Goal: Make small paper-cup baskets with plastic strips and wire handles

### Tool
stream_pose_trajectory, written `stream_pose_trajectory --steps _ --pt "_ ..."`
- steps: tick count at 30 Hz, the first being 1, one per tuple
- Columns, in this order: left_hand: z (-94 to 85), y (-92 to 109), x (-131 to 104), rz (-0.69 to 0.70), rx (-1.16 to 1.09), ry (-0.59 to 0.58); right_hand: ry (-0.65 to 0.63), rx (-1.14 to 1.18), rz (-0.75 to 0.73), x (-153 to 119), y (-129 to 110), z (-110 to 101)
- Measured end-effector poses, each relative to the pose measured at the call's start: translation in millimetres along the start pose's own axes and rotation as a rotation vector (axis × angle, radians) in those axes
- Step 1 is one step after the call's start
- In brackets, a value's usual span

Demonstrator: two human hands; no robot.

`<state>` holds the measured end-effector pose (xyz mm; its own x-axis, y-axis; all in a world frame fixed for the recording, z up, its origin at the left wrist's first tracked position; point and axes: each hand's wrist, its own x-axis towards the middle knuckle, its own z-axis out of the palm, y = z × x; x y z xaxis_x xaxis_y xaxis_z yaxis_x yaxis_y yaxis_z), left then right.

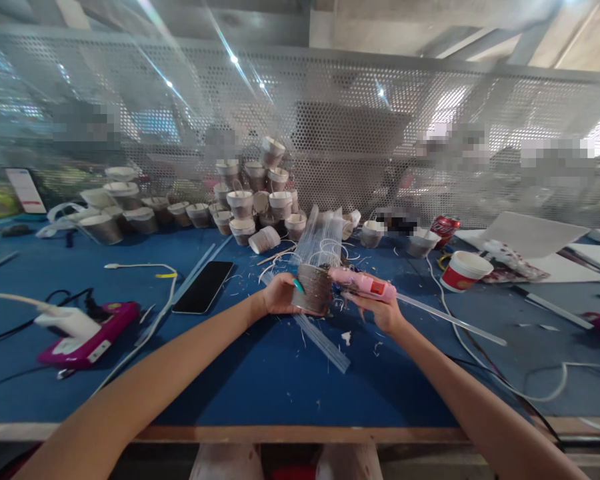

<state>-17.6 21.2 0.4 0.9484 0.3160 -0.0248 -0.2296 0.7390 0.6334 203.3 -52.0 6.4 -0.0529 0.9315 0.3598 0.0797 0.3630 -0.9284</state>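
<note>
My left hand (281,294) is wrapped round the left side of a grey-brown ribbed cup (312,291) above the blue table. In my right hand (377,308) is a pink glue gun (364,284), its front end at the cup's upper right rim. A long clear glue stick (450,319) sticks out of the gun's rear. Behind the cup lies a bundle of clear sticks (320,235), and more clear sticks (325,343) lie below it. White cord loops show around the cup's top.
Many similar cups (241,204) are stacked at the back. A black phone (203,287) and a magenta power strip (90,335) lie left. On the right are a red-and-white paper cup (465,271), a red can (445,229) and a white cable (453,319).
</note>
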Motion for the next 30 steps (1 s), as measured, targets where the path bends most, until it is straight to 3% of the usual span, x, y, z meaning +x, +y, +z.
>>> stream_pose_trajectory --steps 7,12,18,30 --pt "0.5 1.7 0.8 0.007 -0.067 -0.108 -0.098 -0.047 -0.077 1.6 -5.1 -1.4" --pt "-0.3 1.5 -0.1 0.001 -0.071 -0.097 -0.127 -0.070 -0.095 -0.6 -3.5 -1.2" --pt "6.5 0.0 0.8 0.018 -0.050 -0.062 -0.023 -0.059 -0.164 -1.3 -6.5 1.7" --pt "5.5 0.3 0.6 0.004 0.006 -0.108 -0.147 -0.217 -0.216 -1.7 -1.4 -0.5"
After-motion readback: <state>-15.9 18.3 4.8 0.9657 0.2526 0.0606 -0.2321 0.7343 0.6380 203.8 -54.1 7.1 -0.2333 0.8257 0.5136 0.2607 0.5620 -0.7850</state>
